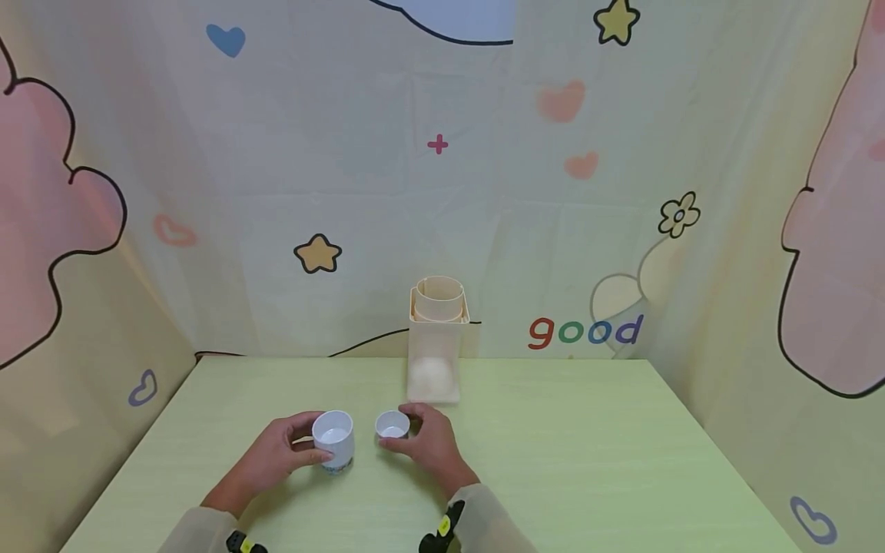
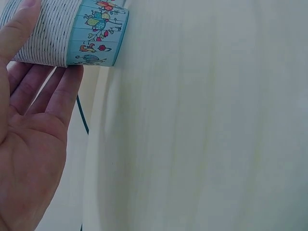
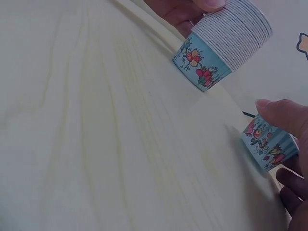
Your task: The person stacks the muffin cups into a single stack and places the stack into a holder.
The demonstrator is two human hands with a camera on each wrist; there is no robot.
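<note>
My left hand (image 1: pixel 276 453) grips a tall stack of nested paper cups (image 1: pixel 335 444), thumb on the near side and fingers behind. In the left wrist view the stack (image 2: pixel 48 33) shows many white rims above a light-blue bottom cup printed with flowers and birds. Just to the right, my right hand (image 1: pixel 435 449) pinches a paper cup (image 1: pixel 392 422) between thumb and fingers, mouth upward. The right wrist view shows this cup (image 3: pixel 269 143) with the same floral print, low by the tabletop and apart from the stack (image 3: pixel 233 41).
A cream-coloured upright holder (image 1: pixel 434 346) with a round tube at its top stands at the table's back edge, just beyond my right hand. The pale green table (image 1: pixel 588 445) meets a printed cloth backdrop (image 1: pixel 373 169) behind and at both sides.
</note>
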